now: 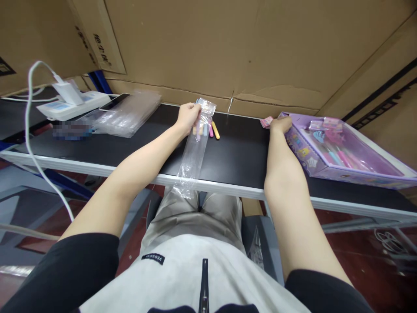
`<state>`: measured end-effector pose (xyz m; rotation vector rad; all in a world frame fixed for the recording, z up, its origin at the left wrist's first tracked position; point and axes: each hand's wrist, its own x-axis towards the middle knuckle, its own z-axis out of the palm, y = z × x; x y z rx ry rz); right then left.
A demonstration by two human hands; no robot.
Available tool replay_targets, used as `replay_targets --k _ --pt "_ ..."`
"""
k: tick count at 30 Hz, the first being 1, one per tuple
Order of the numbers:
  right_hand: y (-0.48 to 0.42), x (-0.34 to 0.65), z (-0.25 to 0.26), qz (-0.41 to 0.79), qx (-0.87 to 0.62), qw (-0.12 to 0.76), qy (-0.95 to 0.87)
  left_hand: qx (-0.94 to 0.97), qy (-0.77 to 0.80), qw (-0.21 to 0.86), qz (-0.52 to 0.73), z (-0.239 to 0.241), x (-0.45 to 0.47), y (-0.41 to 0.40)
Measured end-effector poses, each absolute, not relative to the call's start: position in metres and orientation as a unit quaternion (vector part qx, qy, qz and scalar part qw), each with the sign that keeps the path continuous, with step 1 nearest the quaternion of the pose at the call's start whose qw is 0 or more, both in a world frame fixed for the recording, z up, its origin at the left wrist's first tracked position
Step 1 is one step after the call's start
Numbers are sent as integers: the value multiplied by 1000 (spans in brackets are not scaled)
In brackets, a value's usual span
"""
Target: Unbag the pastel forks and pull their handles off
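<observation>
My left hand point(189, 118) is closed on the upper part of a long clear plastic bag point(192, 161), whose lower end hangs over the table's front edge. Pastel pens point(205, 129) show at the bag's upper end, partly behind my fingers. A yellow pen point(215, 130) and a pink one point(211, 131) lie just right of it. Over at the purple box point(302, 150), my right hand point(280, 124) is curled at the near left corner. From its thumb side sticks a small pink packet point(266, 122); the fingertips are partly hidden. Inside the box lie several pens and pink packaged pieces point(332, 130).
Clear plastic bags point(130, 115) are stacked on the black table point(237, 152) at the left, against a phone point(114, 102). Behind them stands a white power strip point(78, 105) with a charger and a white cable point(29, 117). Cardboard point(208, 48) walls the back.
</observation>
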<state>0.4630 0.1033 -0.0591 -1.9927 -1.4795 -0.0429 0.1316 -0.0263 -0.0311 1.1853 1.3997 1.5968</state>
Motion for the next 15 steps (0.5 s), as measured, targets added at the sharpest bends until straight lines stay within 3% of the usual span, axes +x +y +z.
replay_targets --k 4,15 --pt "79 442 -54 36 -819 359 -446 454 537 351 619 -32 131 -25" --pt "72 426 -57 -23 -804 239 -544 462 530 341 624 -35 129 -22"
